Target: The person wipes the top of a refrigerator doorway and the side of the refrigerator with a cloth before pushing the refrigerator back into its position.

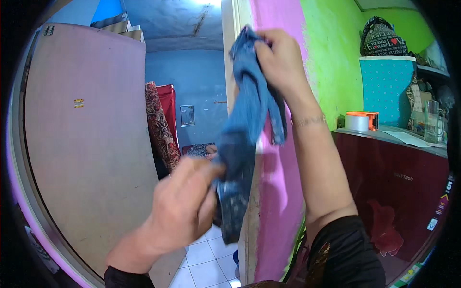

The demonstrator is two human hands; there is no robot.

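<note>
A blue and dark cloth item, apparently a garment, hangs bunched and stretched between both hands in front of the doorway. My right hand is raised and grips its top end. Lower down, my left hand pinches its left side; that hand is somewhat blurred. The dark lower end dangles past the left fingers, and a narrow strip hangs free below my right hand. The folds hide the garment's full shape.
An open door stands at left, and a pink wall edge rises behind the garment. On the right, a dark red refrigerator bears a tape roll and a glass mug. A patterned curtain hangs beyond the doorway.
</note>
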